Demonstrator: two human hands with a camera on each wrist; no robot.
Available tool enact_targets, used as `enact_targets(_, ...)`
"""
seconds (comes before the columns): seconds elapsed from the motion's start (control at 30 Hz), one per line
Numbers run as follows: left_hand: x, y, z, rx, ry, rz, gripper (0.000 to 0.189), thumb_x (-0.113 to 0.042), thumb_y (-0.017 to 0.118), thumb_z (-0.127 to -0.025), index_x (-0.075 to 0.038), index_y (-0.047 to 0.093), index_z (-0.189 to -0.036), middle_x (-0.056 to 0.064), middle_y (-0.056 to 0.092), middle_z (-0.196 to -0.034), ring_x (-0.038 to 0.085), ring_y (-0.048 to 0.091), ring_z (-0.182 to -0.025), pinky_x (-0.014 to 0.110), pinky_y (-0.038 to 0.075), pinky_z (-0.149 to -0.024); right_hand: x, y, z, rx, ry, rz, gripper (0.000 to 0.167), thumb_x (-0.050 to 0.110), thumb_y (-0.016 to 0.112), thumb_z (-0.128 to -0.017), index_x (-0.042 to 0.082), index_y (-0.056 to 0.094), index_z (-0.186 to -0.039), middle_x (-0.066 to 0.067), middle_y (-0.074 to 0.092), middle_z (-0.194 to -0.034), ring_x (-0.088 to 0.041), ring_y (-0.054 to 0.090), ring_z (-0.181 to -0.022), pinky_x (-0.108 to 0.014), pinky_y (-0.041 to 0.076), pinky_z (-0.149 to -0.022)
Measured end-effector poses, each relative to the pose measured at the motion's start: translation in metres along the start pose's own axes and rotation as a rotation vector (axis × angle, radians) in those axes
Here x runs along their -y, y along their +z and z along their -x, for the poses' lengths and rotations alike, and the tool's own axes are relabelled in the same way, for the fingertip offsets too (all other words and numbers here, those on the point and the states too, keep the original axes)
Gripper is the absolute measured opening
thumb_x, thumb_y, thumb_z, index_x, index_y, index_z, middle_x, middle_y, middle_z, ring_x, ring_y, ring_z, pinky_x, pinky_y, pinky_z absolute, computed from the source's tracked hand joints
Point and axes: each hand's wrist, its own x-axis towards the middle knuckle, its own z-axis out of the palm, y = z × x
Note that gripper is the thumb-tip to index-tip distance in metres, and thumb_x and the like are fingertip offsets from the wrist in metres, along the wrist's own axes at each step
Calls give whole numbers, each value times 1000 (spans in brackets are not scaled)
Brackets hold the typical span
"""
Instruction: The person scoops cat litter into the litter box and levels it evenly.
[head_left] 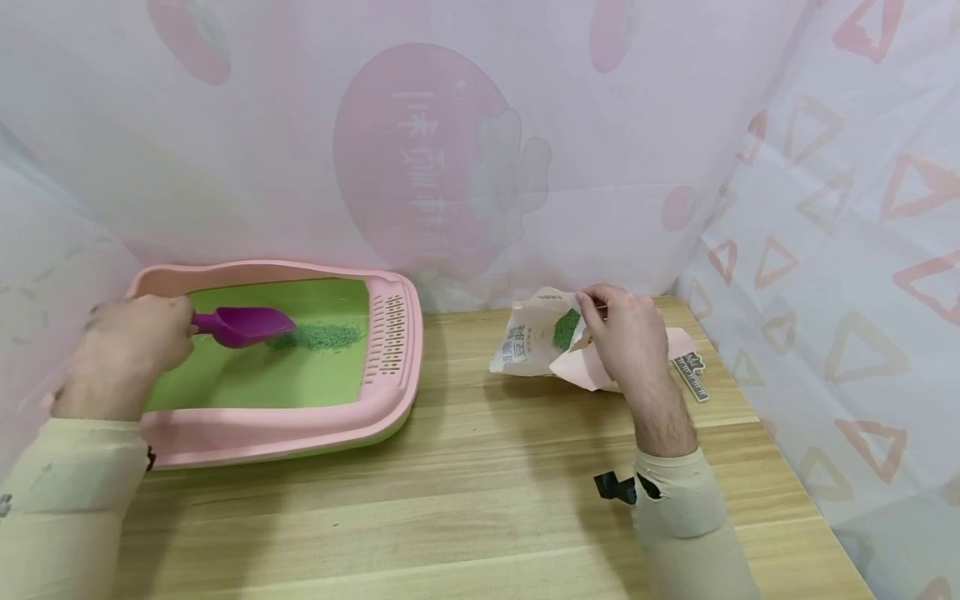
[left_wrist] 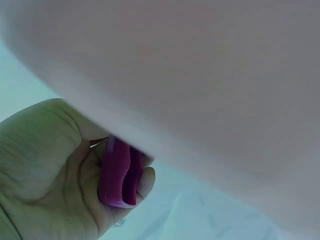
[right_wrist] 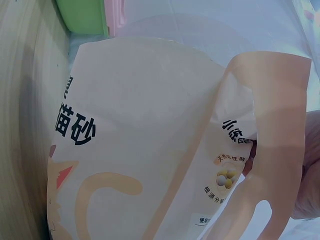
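My left hand point(head_left: 123, 346) grips the handle of a purple scoop point(head_left: 247, 327) over the litter box point(head_left: 262, 423), a green tray with a pink rim. The scoop's tip is at a small spread of green cat litter point(head_left: 326, 337) on the tray floor. In the left wrist view the fingers curl round the scoop's handle point(left_wrist: 114, 175). My right hand point(head_left: 630, 329) pinches the top edge of a pale cat litter bag point(head_left: 521, 342), which lies on its side, its mouth open with green litter showing. Orange cat artwork marks the bag point(right_wrist: 130, 115) in the right wrist view.
A small grey-and-black printed piece point(head_left: 697, 383) lies right of the bag. A black clip point(head_left: 615, 487) juts out beside the right sleeve. Printed white sheeting point(head_left: 600, 208) rises behind and beside the wooden table point(head_left: 480, 467).
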Motion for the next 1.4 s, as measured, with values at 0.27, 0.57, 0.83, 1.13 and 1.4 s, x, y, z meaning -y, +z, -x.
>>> enact_targets(0.27,-19,2,-7,-195,78,-68,16,1,81,-102,3,73,-116,28,80,-100,61,73,-107,83,50,-109,0,0,-1,-1,-8,1,29,25,70,-120,4,87,-130,-20,90,-120,-43,89,-111,-63,69,-96)
enact_targets(0.57,-42,-4,-3,-328,96,-100,31,12,73,-97,6,73,-127,37,79,-123,66,69,-126,83,46,-121,0,0,0,-5,-13,1,29,25,70,-119,3,87,-130,-21,90,-120,-43,89,-110,-63,70,-96)
enact_targets(0.83,-68,-7,1,-518,146,-56,26,8,67,-105,4,73,-130,35,79,-120,63,73,-117,81,53,-107,1,-1,0,-6,-7,-3,29,25,70,-119,4,86,-131,-21,90,-120,-43,89,-110,-63,70,-95)
enact_targets(1.13,-102,-3,1,-763,270,-25,19,6,72,-105,-1,75,-122,27,81,-110,56,76,-104,72,60,-88,1,-1,0,-10,-14,1,29,26,71,-119,4,86,-131,-21,89,-122,-44,89,-112,-63,70,-97)
enact_targets(1.4,-129,-1,-5,-851,354,-22,21,1,73,-106,-4,75,-126,23,83,-115,53,78,-109,69,61,-91,1,-2,0,-46,-27,12,28,25,72,-119,3,87,-128,-21,90,-119,-43,89,-107,-62,71,-93)
